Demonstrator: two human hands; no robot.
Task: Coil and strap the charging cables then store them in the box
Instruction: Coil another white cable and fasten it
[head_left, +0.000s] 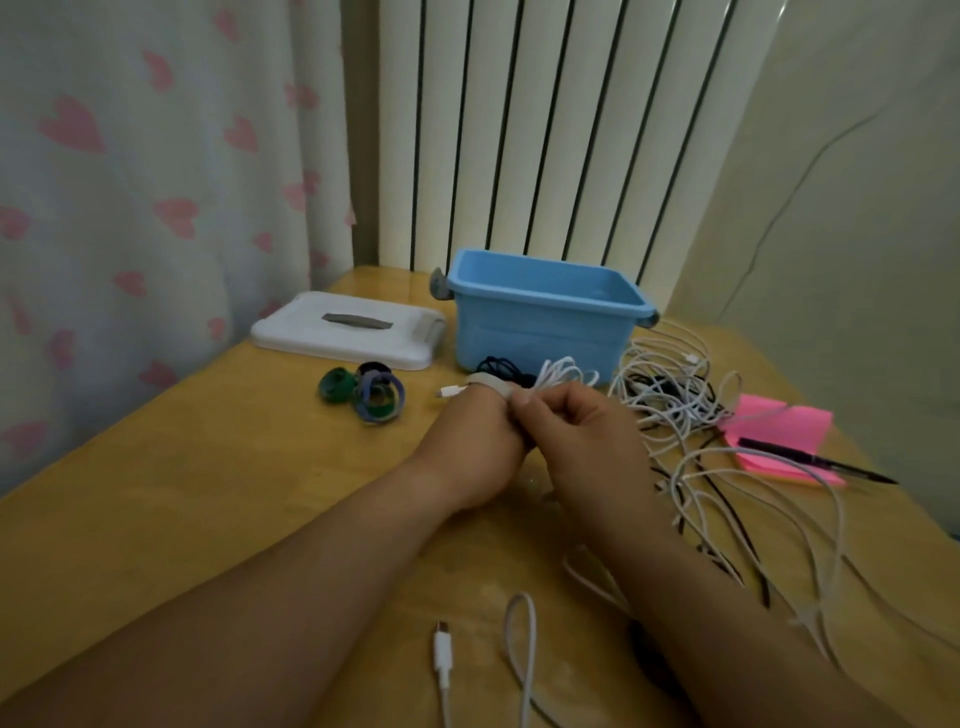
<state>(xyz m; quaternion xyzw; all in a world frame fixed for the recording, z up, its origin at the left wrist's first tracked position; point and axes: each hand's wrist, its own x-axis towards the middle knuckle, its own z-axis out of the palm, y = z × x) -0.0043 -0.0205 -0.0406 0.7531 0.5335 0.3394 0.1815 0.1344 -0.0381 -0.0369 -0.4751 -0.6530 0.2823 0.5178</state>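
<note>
Just in front of the blue box (545, 332), on its near side, the person holds a coiled white cable (566, 375) up off the table (208, 493). The left hand (467, 441) has its fingers curled round the bundle. The right hand (576, 431) is also closed on it, thumb pressed at the end of a pale strap (491, 387) that loops over the coil. A plug (448, 392) sticks out of the bundle, away from the box's right side.

The risk, as I see it, is the strap. If its end is not pressed down firmly before either hand lets go, the loops could spring apart and the coil would need winding again. The free plug could also slip out of the wrap if the strap sits too far from it.

Right of the box sprawls a tangle of loose cables (685, 410), white and black. It lies close to the right forearm, so a careless lift toward the box might snag a strand and drag the heap. A small black cable (501, 366) lies against the box's front wall. Left of the box are a white lid (348, 332) and, nearer the person, coloured straps (366, 397). Beyond the tangle, further right, a pen (815, 460) rests on pink sticky notes (779, 426). The box's open top looks unobstructed.
</note>
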